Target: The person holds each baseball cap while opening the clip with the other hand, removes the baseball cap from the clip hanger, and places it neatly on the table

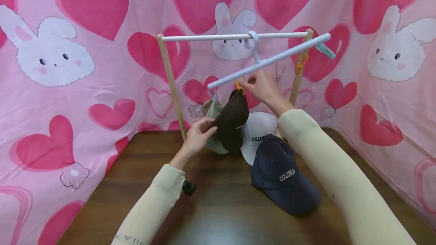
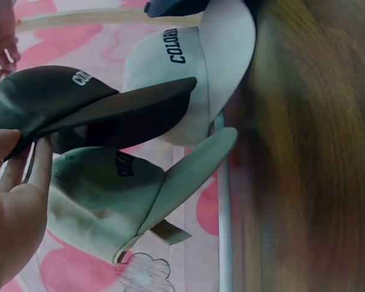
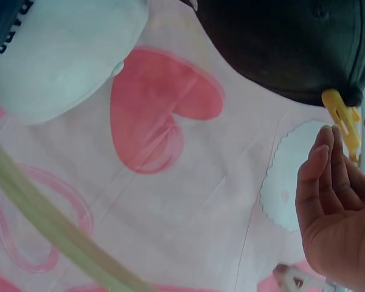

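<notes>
A dark brown cap (image 1: 232, 120) hangs by a yellow clip (image 1: 240, 87) from the lowered left part of a tilted white hanger (image 1: 269, 62). My left hand (image 1: 199, 136) pinches this cap's edge between thumb and fingers, seen closely in the left wrist view. My right hand (image 1: 263, 86) is beside the yellow clip, its thumb and fingers apart around it in the right wrist view. Behind the dark cap, a grey-green cap (image 2: 103, 194) hangs from a pale clip (image 1: 213, 96) at the hanger's left end.
The hanger hooks over a white rod (image 1: 204, 37) on wooden posts. A white cap (image 1: 260, 127) stands behind a navy cap (image 1: 282, 177) on the brown table (image 1: 218, 207). A teal clip (image 1: 326, 51) is on the hanger's raised end; an orange clip (image 1: 301, 65) grips the right post.
</notes>
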{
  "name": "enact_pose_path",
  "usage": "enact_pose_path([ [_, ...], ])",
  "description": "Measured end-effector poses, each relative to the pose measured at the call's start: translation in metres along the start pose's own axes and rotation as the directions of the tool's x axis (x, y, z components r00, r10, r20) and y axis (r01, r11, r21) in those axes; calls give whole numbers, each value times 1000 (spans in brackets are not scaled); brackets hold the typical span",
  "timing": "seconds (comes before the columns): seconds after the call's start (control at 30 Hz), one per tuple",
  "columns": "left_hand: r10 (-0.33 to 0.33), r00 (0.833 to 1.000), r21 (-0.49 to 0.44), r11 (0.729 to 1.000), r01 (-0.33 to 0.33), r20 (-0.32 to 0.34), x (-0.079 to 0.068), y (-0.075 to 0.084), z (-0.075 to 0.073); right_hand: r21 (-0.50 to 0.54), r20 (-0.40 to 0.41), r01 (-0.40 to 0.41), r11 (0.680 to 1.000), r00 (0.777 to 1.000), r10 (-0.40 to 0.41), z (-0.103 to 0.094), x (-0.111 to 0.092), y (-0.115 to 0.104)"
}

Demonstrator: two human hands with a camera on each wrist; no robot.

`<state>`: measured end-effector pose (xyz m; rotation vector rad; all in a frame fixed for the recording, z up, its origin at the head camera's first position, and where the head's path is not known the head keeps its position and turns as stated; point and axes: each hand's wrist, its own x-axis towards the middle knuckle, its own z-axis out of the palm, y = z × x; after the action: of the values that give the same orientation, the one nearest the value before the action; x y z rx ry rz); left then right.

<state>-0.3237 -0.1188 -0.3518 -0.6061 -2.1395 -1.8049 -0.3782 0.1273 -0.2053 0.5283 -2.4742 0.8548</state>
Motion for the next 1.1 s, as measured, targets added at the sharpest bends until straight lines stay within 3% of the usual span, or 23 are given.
enact_pose_path([
  [0.27, -3, 1000, 19, 1000, 3, 0, -1, 2, 1, 19, -24, -109, 994, 994, 110, 13, 6, -13],
  [0.5, -15, 1000, 51, 999, 16, -8, -3, 0, 2, -57, -83, -110, 992, 991, 105, 23, 9, -16],
  [0.67, -69, 996, -43, 997, 67, -53, -2, 3, 5, -94, -54, -74, 993, 996, 69, 21, 10, -18],
  [0.87, -169, 976, -235, 963, 133, -137, -1, 4, 7, -68, -9, -55, 996, 998, 55, 16, 12, -17],
  [1.1, -119, 977, -191, 978, 85, -174, -8, -5, 9, -49, -10, -2, 999, 1000, 2, 15, 11, -15],
])
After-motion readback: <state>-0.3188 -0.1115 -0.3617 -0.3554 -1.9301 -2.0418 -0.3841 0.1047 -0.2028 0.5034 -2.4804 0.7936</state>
